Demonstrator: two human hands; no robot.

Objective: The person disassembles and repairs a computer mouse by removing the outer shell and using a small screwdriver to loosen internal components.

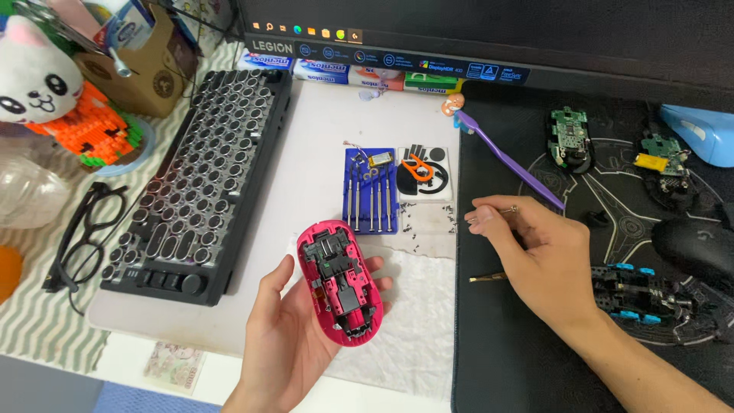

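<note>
Head view: a blue tray at upper centre holds a row of small screwdrivers, handles toward the bottom of the frame, with a small battery at its top edge. Beside it a clear packet holds black pads and an orange pick. Flat boxes, white, blue and green, line up under the monitor along the top edge. A brown carton sits at upper left.

The left hand, lower centre, cups an opened pink mouse shell, fingers curled under it, thumb along its left side. The shell's long axis runs from upper left to lower right, inside facing up. The right hand, right of centre, pinches a thin metal tool between thumb and forefinger above the black mat.
</note>
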